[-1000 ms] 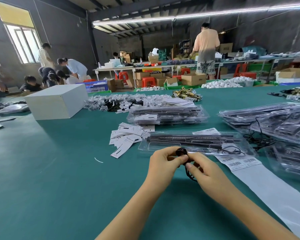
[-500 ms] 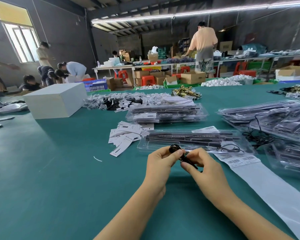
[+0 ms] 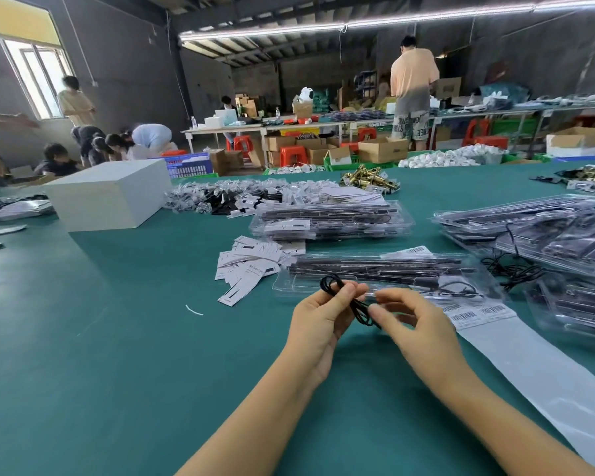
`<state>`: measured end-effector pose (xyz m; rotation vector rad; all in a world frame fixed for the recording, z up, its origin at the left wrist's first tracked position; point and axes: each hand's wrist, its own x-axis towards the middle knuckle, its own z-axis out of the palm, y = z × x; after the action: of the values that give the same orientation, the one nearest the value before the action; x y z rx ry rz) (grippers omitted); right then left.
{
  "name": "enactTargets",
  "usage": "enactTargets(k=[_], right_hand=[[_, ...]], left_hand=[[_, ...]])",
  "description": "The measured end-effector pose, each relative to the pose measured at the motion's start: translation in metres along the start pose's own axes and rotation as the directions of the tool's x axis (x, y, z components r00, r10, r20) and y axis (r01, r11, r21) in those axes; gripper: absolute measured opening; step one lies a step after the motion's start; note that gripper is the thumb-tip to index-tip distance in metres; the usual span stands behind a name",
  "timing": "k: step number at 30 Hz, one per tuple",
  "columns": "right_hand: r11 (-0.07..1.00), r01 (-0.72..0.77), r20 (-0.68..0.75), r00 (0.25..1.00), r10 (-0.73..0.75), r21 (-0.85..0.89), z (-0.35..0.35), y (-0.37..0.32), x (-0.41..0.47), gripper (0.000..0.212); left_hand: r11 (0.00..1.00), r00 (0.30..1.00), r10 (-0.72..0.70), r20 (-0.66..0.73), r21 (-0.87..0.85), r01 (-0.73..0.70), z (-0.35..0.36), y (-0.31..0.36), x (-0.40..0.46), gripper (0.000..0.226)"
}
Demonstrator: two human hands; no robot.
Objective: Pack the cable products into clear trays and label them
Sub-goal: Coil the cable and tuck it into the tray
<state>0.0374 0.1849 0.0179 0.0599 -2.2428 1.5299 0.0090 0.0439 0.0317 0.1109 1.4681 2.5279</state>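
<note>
head view: at centre frame the left hand and right hand are close together, both pinching a small coiled black cable just above the green table. it isn't packed yet. the open clear tray lies just beyond, barcode labels beside it. filled trays stacked farther up look done; a loose cable pile at right remains.
</note>
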Motion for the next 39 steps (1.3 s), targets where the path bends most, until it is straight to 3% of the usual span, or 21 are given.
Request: enactTargets(k=[2, 3, 5, 8, 12, 17, 20, 22, 25, 28, 33, 39], right_hand=[[0.991, -0.127, -0.12, 0.985, 0.121, -0.046, -0.004, 0.001, 0.003, 0.003], [0.975, -0.224, -0.11, 0.969, 0.221, -0.011, -0.006, 0.0, 0.005, 0.011], [0.896, -0.424, 0.026, 0.905, 0.425, 0.133, -0.006, 0.0, 0.007, 0.026], [0.769, -0.594, 0.24, 0.803, 0.546, 0.236, -0.002, -0.007, 0.006, 0.038], [0.613, -0.635, 0.353, 0.771, 0.529, 0.47, 0.0, -0.005, 0.005, 0.028], [0.511, -0.598, 0.313, 0.783, 0.538, 0.617, -0.004, -0.001, 0.008, 0.012], [0.58, -0.539, 0.235, 0.823, 0.517, 0.611, -0.005, -0.001, 0.01, 0.018], [0.686, -0.46, 0.167, 0.877, 0.45, 0.564, -0.004, -0.001, 0.009, 0.021], [0.872, -0.287, 0.087, 0.957, 0.276, 0.397, -0.001, -0.001, 0.006, 0.021], [0.967, -0.128, 0.058, 0.991, 0.118, 0.219, 0.0, -0.002, 0.004, 0.023], [0.996, 0.023, 0.107, 0.994, -0.031, 0.081, 0.001, -0.005, -0.003, 0.029], [0.996, 0.062, 0.147, 0.987, -0.07, 0.062, 0.002, -0.007, -0.005, 0.03]], left_hand=[[0.999, 1.0, -0.002, -0.024, -0.032, 0.002, -0.005, 0.005, 0.002, 0.012], [0.999, 1.0, -0.002, -0.025, -0.044, 0.001, -0.007, 0.007, 0.004, 0.018], [0.999, 1.0, -0.005, -0.019, -0.051, 0.004, -0.01, 0.009, 0.005, 0.022], [0.997, 1.0, -0.006, 0.012, -0.076, 0.007, -0.009, 0.007, 0.005, 0.016], [0.99, 1.0, -0.022, 0.013, -0.138, 0.024, -0.008, 0.006, 0.005, 0.01], [0.989, 0.999, -0.053, -0.009, -0.138, 0.051, -0.008, 0.004, 0.005, 0.012], [0.992, 0.997, -0.068, -0.034, -0.111, 0.064, -0.007, 0.002, 0.005, 0.012], [0.994, 0.997, -0.063, -0.047, -0.087, 0.058, -0.006, 0.001, 0.006, 0.019], [0.997, 0.997, -0.043, -0.06, -0.068, 0.039, -0.005, -0.001, 0.007, 0.013], [1.0, 0.998, -0.019, -0.054, -0.023, 0.018, -0.004, -0.001, 0.007, 0.01], [0.985, 0.998, 0.049, -0.039, 0.166, -0.042, -0.007, -0.005, 0.006, 0.012], [0.938, 0.996, 0.09, 0.012, 0.335, -0.089, -0.009, -0.006, 0.005, 0.017]])
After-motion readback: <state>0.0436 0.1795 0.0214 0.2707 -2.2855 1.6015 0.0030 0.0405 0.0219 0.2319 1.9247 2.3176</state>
